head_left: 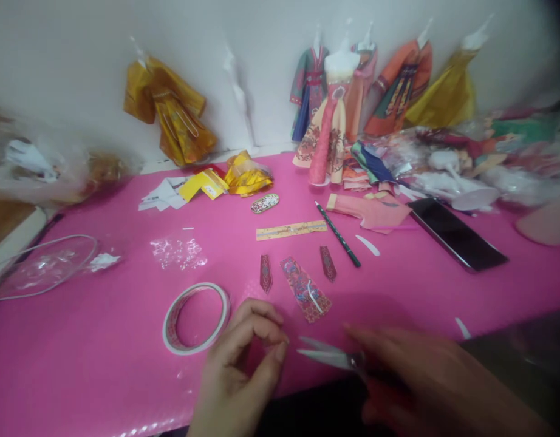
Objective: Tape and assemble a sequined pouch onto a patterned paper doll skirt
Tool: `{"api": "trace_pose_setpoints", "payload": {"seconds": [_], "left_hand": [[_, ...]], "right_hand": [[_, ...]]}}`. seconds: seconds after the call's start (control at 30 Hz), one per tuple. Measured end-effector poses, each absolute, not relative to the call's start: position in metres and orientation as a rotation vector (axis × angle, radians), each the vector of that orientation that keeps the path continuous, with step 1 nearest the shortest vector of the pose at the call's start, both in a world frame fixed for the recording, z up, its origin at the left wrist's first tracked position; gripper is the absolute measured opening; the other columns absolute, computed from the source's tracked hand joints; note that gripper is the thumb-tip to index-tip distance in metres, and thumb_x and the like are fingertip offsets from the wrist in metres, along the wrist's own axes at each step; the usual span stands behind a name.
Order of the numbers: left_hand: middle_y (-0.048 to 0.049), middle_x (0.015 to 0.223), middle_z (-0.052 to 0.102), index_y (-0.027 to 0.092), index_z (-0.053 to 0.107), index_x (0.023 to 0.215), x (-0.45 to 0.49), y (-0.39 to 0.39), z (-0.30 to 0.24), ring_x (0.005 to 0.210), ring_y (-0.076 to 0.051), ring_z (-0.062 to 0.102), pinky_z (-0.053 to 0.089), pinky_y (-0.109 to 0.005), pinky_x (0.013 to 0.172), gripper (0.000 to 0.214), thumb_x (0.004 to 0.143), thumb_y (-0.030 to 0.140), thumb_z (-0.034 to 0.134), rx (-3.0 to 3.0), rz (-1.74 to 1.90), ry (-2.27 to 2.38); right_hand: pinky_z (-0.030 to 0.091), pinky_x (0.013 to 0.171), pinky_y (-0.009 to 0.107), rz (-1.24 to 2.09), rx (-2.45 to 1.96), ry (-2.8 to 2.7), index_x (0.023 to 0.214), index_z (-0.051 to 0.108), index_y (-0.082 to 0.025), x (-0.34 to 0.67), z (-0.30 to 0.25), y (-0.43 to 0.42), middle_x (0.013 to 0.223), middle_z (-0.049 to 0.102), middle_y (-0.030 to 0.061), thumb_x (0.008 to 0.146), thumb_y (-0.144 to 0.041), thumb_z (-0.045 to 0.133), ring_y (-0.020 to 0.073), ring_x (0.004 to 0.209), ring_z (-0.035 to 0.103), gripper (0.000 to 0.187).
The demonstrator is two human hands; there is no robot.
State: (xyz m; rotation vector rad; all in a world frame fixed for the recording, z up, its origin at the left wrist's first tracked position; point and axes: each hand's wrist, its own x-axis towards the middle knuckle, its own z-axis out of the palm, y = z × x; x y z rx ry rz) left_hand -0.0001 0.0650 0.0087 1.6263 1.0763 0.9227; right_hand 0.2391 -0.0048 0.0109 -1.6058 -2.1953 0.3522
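My left hand (241,370) is at the near edge of the pink table (102,376), fingers curled with thumb and fingertips pinched together; what they hold is too small to make out. My right hand (426,382), blurred by motion, grips a pair of scissors (328,355) whose open blades point left toward the left fingertips. A roll of clear tape (196,317) lies just left of my left hand. Beyond the hands lie a patterned red paper strip (306,289) and two small dark red pointed pieces (266,273) (328,263).
A yellow paper strip (291,230), a black pencil (338,234), a black phone (457,233) and pink paper pieces (371,209) lie mid-table. Paper doll dresses (328,136) stand at the back wall; a golden one (170,112) hangs left. A clear plastic lid (43,267) sits far left.
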Motion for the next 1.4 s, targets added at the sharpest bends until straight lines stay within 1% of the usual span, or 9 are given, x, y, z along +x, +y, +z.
{"api": "trace_pose_setpoints", "payload": {"seconds": [0.03,0.1,0.23,0.37,0.47,0.8,0.9,1.03,1.4], "left_hand": [[0.0033,0.09,0.059,0.024,0.059,0.072,-0.001,0.065,0.007,0.09,-0.012,0.057,0.045,-0.017,0.078,0.017,0.085,0.013,0.059,1.621,0.943,1.097],[0.0034,0.094,0.06,0.026,0.062,0.077,-0.003,0.065,0.003,0.094,-0.013,0.057,0.046,-0.018,0.081,0.015,0.087,0.015,0.06,1.601,0.95,1.116],[0.0027,0.096,0.063,0.03,0.065,0.086,0.0,0.065,-0.004,0.094,-0.015,0.057,0.047,-0.019,0.081,0.012,0.088,0.019,0.06,1.557,0.904,1.1],[0.0007,0.097,0.061,0.028,0.067,0.091,0.004,0.063,-0.008,0.092,-0.017,0.055,0.047,-0.023,0.08,0.005,0.086,0.027,0.065,1.361,0.796,1.094],[0.0008,0.088,0.058,0.026,0.067,0.096,0.007,0.061,-0.011,0.081,-0.015,0.053,0.044,-0.023,0.072,0.015,0.082,0.033,0.069,1.049,0.668,1.03],[0.0021,0.08,0.05,0.024,0.064,0.097,0.013,0.059,-0.014,0.073,-0.013,0.043,0.036,-0.022,0.065,0.014,0.083,0.025,0.061,0.844,0.523,0.84],[0.0019,0.084,0.051,0.025,0.061,0.099,0.013,0.059,-0.019,0.076,-0.013,0.045,0.037,-0.023,0.066,0.015,0.085,0.021,0.059,0.966,0.508,0.832],[-0.0006,0.095,0.053,0.025,0.056,0.101,0.017,0.058,-0.019,0.085,-0.016,0.051,0.044,-0.026,0.073,0.01,0.091,0.023,0.055,1.109,0.476,0.843],[-0.0036,0.096,0.054,0.024,0.053,0.095,0.026,0.057,-0.013,0.085,-0.018,0.053,0.05,-0.032,0.082,0.006,0.09,0.022,0.053,1.329,0.534,0.842]], "right_hand": [[0.041,0.039,0.021,0.415,-1.697,-2.174,0.087,0.06,-0.026,0.246,0.009,-0.005,0.061,0.066,-0.0064,0.063,-0.015,0.071,0.0121,0.044,0.06,0.028],[0.046,0.04,0.025,0.303,-1.935,-2.048,0.098,0.06,-0.023,0.266,0.002,-0.004,0.07,0.071,0.001,0.065,-0.026,0.073,0.0175,0.048,0.064,0.035],[0.059,0.067,0.041,0.049,-2.117,-1.903,0.111,0.062,-0.014,0.309,-0.014,0.005,0.096,0.074,0.0161,0.074,-0.038,0.062,0.0314,0.08,0.073,0.044],[0.058,0.074,0.045,-0.098,-2.204,-1.825,0.116,0.064,-0.01,0.319,-0.022,0.019,0.102,0.073,0.0186,0.084,-0.04,0.052,0.0334,0.086,0.072,0.046],[0.058,0.077,0.045,-0.167,-2.251,-1.852,0.119,0.066,-0.008,0.314,-0.023,0.028,0.108,0.071,0.0199,0.087,-0.039,0.049,0.0336,0.09,0.07,0.047],[0.051,0.07,0.042,-0.135,-2.195,-1.921,0.102,0.073,-0.015,0.313,-0.021,0.038,0.086,0.06,0.0129,0.092,-0.034,0.049,0.0281,0.075,0.062,0.032],[0.049,0.071,0.039,0.097,-2.023,-1.797,0.09,0.068,-0.021,0.284,-0.002,0.036,0.088,0.06,0.01,0.092,-0.03,0.05,0.0267,0.08,0.061,0.021],[0.047,0.07,0.028,0.811,-1.603,-1.797,0.08,0.056,-0.022,0.237,0.023,0.033,0.085,0.06,0.0015,0.091,-0.015,0.054,0.0172,0.082,0.059,0.013],[0.044,0.079,0.027,1.096,-1.458,-1.796,0.091,0.06,-0.021,0.223,0.019,0.035,0.095,0.059,0.0,0.091,-0.012,0.058,0.0151,0.092,0.057,0.01]]}}
